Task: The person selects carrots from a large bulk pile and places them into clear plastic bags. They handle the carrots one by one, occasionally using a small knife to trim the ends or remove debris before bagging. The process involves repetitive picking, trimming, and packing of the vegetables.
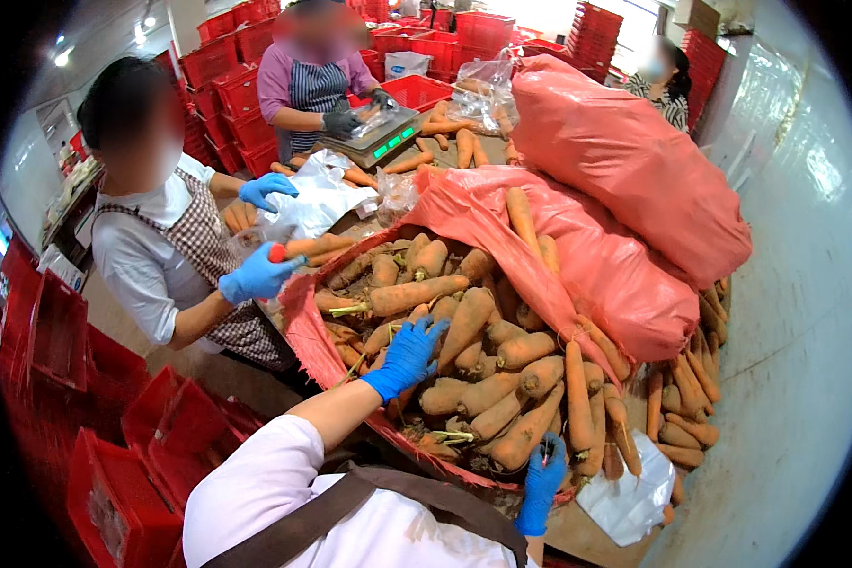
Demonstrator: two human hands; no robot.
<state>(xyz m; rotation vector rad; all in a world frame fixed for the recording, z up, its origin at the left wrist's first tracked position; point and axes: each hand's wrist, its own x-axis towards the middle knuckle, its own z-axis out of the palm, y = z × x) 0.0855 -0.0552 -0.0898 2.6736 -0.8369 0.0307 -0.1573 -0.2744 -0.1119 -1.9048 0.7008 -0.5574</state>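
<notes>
My left hand [406, 356], in a blue glove, lies with spread fingers on soil-covered carrots [468, 323] inside an opened red woven sack. One carrot with a green stem stub [415, 295] rests just above its fingers. My right hand [545, 472], also blue-gloved, is at the sack's near rim [461, 474], beside the carrots; its fingers are curled around something small and thin that I cannot identify. To its right a white plastic bag [628, 493] lies on the table, partly under loose carrots [614, 419].
Full red sacks [625, 156] are piled at the back right against the wall. A co-worker in blue gloves [263, 273] stands at the left, another by a scale [376, 142]. A third person is farther back. Red plastic crates [124, 497] stand at the lower left.
</notes>
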